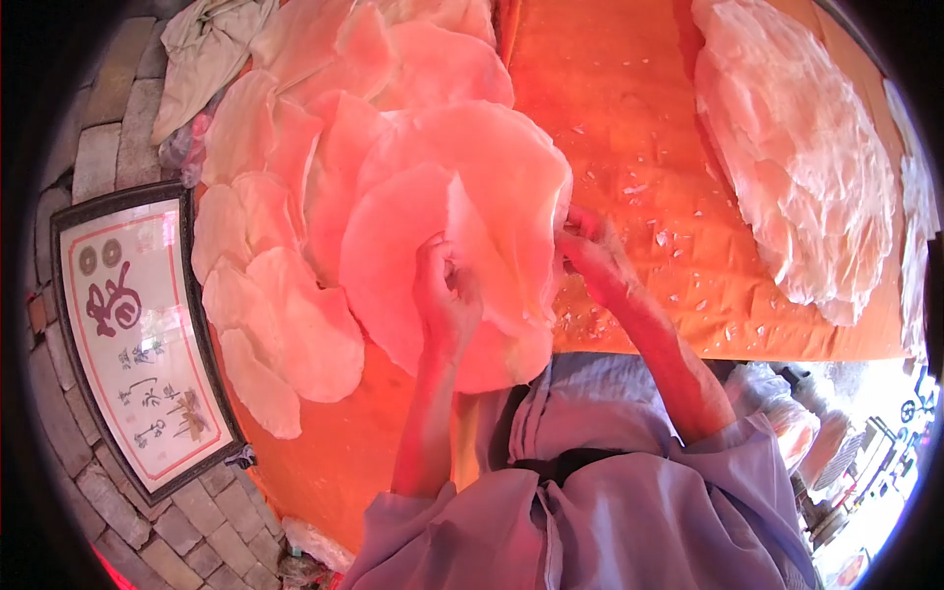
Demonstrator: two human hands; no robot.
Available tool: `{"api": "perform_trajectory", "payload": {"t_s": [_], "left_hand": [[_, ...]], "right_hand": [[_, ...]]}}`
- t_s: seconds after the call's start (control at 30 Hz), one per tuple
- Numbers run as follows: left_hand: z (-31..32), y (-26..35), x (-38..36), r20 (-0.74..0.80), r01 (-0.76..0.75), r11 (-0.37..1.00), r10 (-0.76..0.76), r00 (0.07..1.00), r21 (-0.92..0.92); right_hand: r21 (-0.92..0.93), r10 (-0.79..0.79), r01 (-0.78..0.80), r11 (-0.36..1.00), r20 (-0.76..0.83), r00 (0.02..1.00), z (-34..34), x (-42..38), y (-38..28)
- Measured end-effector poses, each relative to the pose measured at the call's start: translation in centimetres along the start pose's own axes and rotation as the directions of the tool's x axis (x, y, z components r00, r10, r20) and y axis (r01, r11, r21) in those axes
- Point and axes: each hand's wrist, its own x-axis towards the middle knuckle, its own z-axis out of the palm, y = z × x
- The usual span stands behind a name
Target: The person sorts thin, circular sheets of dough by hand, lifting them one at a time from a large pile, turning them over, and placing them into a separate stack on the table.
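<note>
Large, thin, round pale sheets (393,246), like very thin flatbreads, lie overlapping in front of me, tinted pink by the light. My left hand (447,290) is closed over the front of the top sheet, its fingers curled in a pinch beside a raised fold. At the right rim, my right hand (593,251) pinches the edge of the sheet between thumb and fingers. The fingertips of both hands are partly hidden. More overlapping round sheets (285,315) spread to the left and towards the back.
An orange cloth (610,98) covers the table, with pale flakes scattered on its right half. A tall stack of crinkled whitish sheets (801,157) stands at the right. Left of the table, a framed calligraphy panel (128,334) leans over brick paving. Plastic-wrapped goods (787,413) sit at lower right.
</note>
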Motion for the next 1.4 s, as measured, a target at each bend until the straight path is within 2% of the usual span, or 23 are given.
{"api": "perform_trajectory", "payload": {"t_s": [0.07,0.13,0.2,0.27,0.33,0.37,0.4,0.43,0.5,0.6,0.67,0.7,0.8,0.9,0.97,1.03,1.1,1.13,1.17,1.23,1.27,1.33,1.4], "left_hand": [[-0.7,-0.1,0.3,0.062,-0.167,0.964,0.158,0.986,0.206],[-1.1,0.0,0.3,0.137,-0.085,0.981,0.061,0.989,0.174],[-1.1,0.3,0.2,0.266,0.275,0.959,-0.249,0.931,-0.065],[-1.1,2.8,0.4,0.395,0.455,0.837,-0.324,0.860,-0.303],[-0.6,5.0,0.6,0.419,0.418,0.840,-0.260,0.870,-0.346],[-0.2,5.8,0.6,0.378,0.287,0.916,-0.170,0.910,-0.280],[-0.2,6.3,0.5,0.344,0.149,0.968,-0.072,0.936,-0.203],[-0.4,6.5,0.5,0.268,0.300,0.925,-0.235,0.934,-0.233],[-1.0,6.9,0.1,0.136,0.559,0.762,-0.547,0.826,-0.328],[-3.1,1.6,-0.6,0.102,0.431,0.868,-0.419,0.902,-0.245],[-7.2,-1.2,-1.8,0.204,0.533,0.737,-0.496,0.844,-0.416],[-8.6,-1.4,-2.0,0.199,0.527,0.706,-0.497,0.844,-0.473],[-11.8,2.2,-2.5,0.084,0.440,0.693,-0.484,0.871,-0.572],[-13.1,5.4,-2.5,0.025,0.384,0.707,-0.461,0.887,-0.594],[-12.7,5.6,-1.9,0.029,0.414,0.715,-0.484,0.875,-0.563],[-12.7,5.4,-1.6,0.025,0.441,0.726,-0.506,0.862,-0.528],[-13.8,4.4,-1.2,0.009,0.467,0.735,-0.532,0.847,-0.491],[-14.0,2.5,-0.4,-0.145,0.423,0.794,-0.526,0.838,-0.436],[-14.5,2.0,0.7,-0.076,0.410,0.819,-0.476,0.876,-0.402],[-14.3,1.9,2.7,0.063,0.366,0.869,-0.367,0.928,-0.333],[-13.2,3.2,3.2,0.008,0.361,0.873,-0.379,0.925,-0.328],[-9.7,7.7,4.0,-0.103,0.348,0.881,-0.397,0.912,-0.321],[-4.8,16.0,3.4,-0.104,0.333,0.889,-0.381,0.919,-0.315]], "right_hand": [[-0.062,-0.015,0.015,0.998,0.004,1.000,-0.2,-0.1,0.6],[-0.103,-0.064,0.066,0.992,0.023,0.998,0.2,-0.7,0.3],[-0.170,-0.091,0.096,0.981,0.034,0.995,1.2,-1.1,0.0],[-0.259,-0.096,0.103,0.961,0.039,0.995,2.5,-1.3,0.0],[-0.300,-0.099,0.117,0.947,0.076,0.992,3.8,-1.9,-1.5],[-0.320,-0.097,0.123,0.939,0.094,0.991,4.4,-2.2,-1.9],[-0.312,-0.192,0.211,0.926,0.092,0.977,4.7,-1.7,-0.9],[-0.363,-0.208,0.233,0.902,0.106,0.972,5.0,-1.7,-1.0],[-0.464,-0.237,0.270,0.844,0.130,0.963,5.3,-2.0,-1.7],[-0.462,-0.392,0.415,0.784,0.151,0.908,4.7,-3.1,-2.6],[-0.444,-0.379,0.379,0.812,0.092,0.921,2.7,-3.9,-4.0],[-0.445,-0.375,0.354,0.823,0.042,0.926,1.2,-4.7,-4.9],[-0.576,-0.384,0.322,0.751,0.016,0.923,-3.6,-7.0,-9.1],[-0.517,-0.460,0.340,0.786,-0.121,0.880,-9.7,-9.2,-13.6],[-0.672,-0.654,0.453,0.585,-0.061,0.754,-15.5,-11.4,-18.2],[-0.691,-0.724,0.517,0.505,-0.013,0.690,-21.5,-14.6,-24.0],[-0.844,-0.834,0.458,0.278,0.024,0.552,-25.7,-17.6,-29.9],[-0.888,-0.867,0.383,0.255,-0.034,0.497,-29.4,-18.8,-33.2],[-0.923,-0.897,0.304,0.236,-0.086,0.434,-32.3,-19.9,-36.3],[-0.911,-0.869,0.383,-0.152,0.308,0.387,-32.9,-22.8,-42.1],[-0.937,-0.884,0.200,-0.288,0.340,0.321,-32.3,-23.8,-43.3],[-0.855,-0.875,-0.209,-0.475,0.435,0.212,-30.6,-24.7,-44.3],[-0.777,-0.873,-0.406,-0.481,0.379,0.308,-33.2,-24.8,-43.8]]}}
